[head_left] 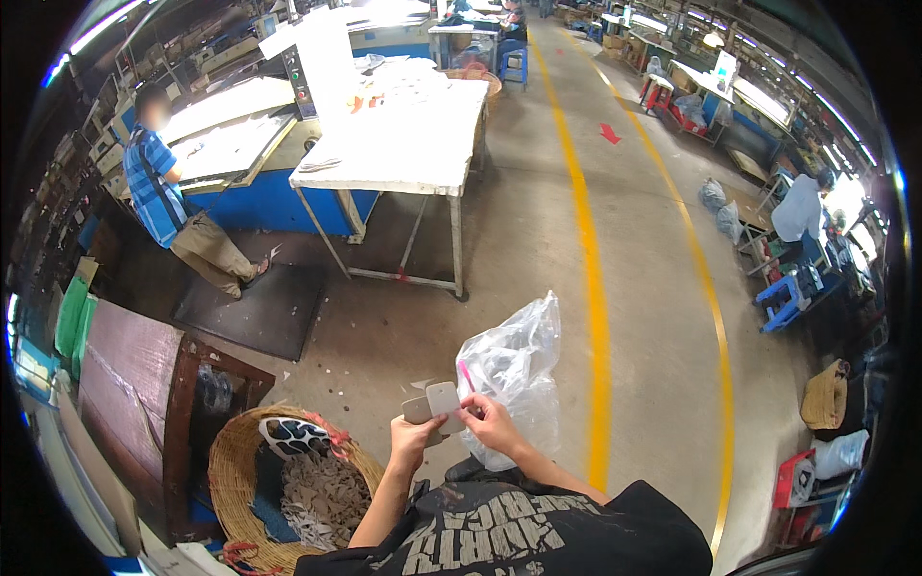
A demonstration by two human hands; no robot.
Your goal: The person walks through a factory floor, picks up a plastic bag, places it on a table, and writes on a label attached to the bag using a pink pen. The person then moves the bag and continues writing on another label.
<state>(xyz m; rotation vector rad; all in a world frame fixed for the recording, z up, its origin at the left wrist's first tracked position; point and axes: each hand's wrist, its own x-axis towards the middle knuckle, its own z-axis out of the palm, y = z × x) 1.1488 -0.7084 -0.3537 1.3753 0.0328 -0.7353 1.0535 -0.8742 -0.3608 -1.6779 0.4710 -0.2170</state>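
Held in front of the wearer, up and to the right of a basket: several flat, matte grey-beige pieces [417,411], thin and card-like, round-cornered, loosely fanned, with a paler rectangular piece [443,396] uppermost, pierced by a small hole near one edge. Left hand [413,440]: fingers closed round the lower ends of the stack, thumb across the front. Right hand [488,422]: fingers bent and pinched together about the lower end of a slim pink stick [466,374], just beside the pale piece. Behind, in view: crumpled clear plastic bag [523,353], glossy and creased. Lower left: round woven wicker basket [229,451], coarse straw-coloured rim with red ties, containing a loose heap of grey-beige scraps [327,494] and a white sheet with dark cut-outs [291,436]. Ahead: white-topped surface [413,149] on bare metal legs, with papery pieces scattered on top. Underfoot: worn grey-brown concrete floor [658,384], painted with yellow lines [593,336] and a red arrow [610,134]; dark mat [252,312] beside a standing person in a blue checked shirt [149,182]. Far right: blue plastic stool [783,305], near a seated person [799,209].
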